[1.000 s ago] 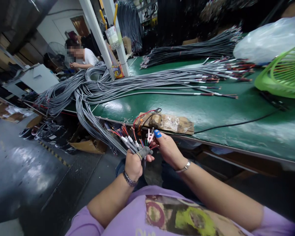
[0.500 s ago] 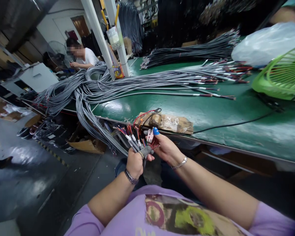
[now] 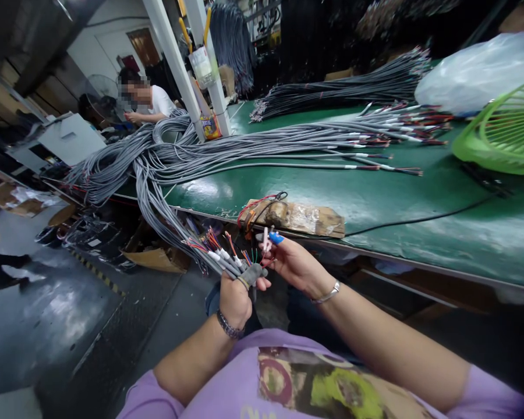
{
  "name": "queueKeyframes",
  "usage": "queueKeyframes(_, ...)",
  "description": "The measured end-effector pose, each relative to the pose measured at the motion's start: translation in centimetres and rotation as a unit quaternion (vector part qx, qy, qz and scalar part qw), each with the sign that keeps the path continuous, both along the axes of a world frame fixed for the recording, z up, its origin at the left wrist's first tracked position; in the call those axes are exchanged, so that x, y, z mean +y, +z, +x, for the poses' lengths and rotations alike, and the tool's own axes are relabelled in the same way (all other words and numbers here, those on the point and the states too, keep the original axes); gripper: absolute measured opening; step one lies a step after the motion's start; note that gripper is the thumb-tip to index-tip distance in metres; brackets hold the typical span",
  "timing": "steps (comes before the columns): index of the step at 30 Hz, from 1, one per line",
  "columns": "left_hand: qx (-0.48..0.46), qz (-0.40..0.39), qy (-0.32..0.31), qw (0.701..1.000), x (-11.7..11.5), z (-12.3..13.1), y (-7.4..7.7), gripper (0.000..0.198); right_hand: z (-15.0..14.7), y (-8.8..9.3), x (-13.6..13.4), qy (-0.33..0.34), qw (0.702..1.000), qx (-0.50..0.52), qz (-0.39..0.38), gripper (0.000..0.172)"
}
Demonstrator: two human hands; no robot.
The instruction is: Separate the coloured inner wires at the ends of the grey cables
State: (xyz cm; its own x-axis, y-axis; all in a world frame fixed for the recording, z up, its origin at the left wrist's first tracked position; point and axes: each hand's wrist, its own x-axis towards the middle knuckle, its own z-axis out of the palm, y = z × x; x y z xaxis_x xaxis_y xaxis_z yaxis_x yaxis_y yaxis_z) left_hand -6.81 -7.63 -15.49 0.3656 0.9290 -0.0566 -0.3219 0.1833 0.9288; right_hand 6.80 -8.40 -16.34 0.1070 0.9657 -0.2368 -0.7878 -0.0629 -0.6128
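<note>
My left hand [image 3: 234, 297] is closed round several grey cables [image 3: 220, 263], whose stripped ends fan out with coloured wires. A grey cot covers its thumb. My right hand [image 3: 294, 265] pinches a small pale alligator clip [image 3: 265, 238] against those wire tips; its forefinger wears a blue cot. The held cables run up and left into a big grey cable bundle [image 3: 166, 157] that spills off the green table [image 3: 419, 198]. Just beyond my hands, a brown taped block with red and black leads [image 3: 294, 216] lies at the table's near edge.
More grey cables with stripped ends [image 3: 375, 125] and a dark cable bundle [image 3: 344, 87] lie across the table. A green fan guard [image 3: 504, 131] and a clear plastic bag [image 3: 475, 70] sit at the right. A black cord [image 3: 419, 218] crosses the table. Another person [image 3: 146, 99] works at the far left.
My left hand has tilted the fan of cable ends a little leftward and lower. My right hand keeps the clip at the wire tips. A person's legs have entered at the far left floor.
</note>
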Motion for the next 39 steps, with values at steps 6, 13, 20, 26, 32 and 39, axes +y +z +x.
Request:
queueKeyframes(6, -0.007, -0.018, 0.017, 1.0, 0.5, 0.8, 0.1, 0.026, -0.2, -0.6, 0.1, -0.009, 0.999, -0.024, 0.028, 0.034)
queueKeyframes(13, -0.002, -0.035, 0.019, 0.999, 0.7, 1.4, 0.1, 0.027, -0.1, -2.3, 1.0, -0.04, 0.995, -0.067, 0.069, 0.041)
queueKeyframes(20, 0.009, -0.03, 0.026, 0.999, 0.8, 1.8, -0.3, 0.029, -0.3, -1.8, 1.7, -0.04, 0.998, 0.034, 0.032, 0.031)
queueKeyframes(26, 0.008, -0.019, 0.02, 1.0, 0.8, 1.5, -0.9, 0.029, -0.6, -1.7, 1.3, -0.037, 0.998, 0.042, 0.031, 0.036)
queueKeyframes(32, 0.02, 0.013, 0.006, 1.0, 0.3, 1.1, -0.4, 0.034, -0.4, -1.7, -1.9, 0.052, 0.995, -0.05, 0.071, 0.05)
queueKeyframes(39, 0.09, 0.073, -0.056, 0.992, -0.4, -0.6, -2.2, 0.032, -1.1, -0.5, -4.3, 0.036, 0.963, -0.25, 0.094, 0.028)
